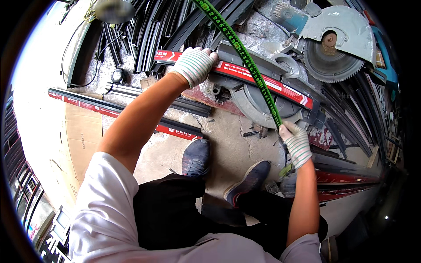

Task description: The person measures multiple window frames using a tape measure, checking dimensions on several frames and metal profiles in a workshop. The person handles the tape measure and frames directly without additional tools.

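Note:
My left hand [193,66], in a white glove with green stripes, is wrapped over a black metal profile with red printed film [263,81]. This profile lies across the grey base [254,105] of a miter saw. A green tape measure blade [239,46] slants from the top edge across the profile. Its lower end is pinched in the fingers of my right hand [297,143], gloved the same way, just in front of the saw base. The far end of the blade runs out of view.
The saw's toothed round blade [333,57] is raised at the upper right under a pale guard. Another red-filmed profile [105,107] lies at the left beside flat cardboard [81,140]. Black profiles [158,33] are heaped at the back. More red-filmed profiles [342,176] lie at the right.

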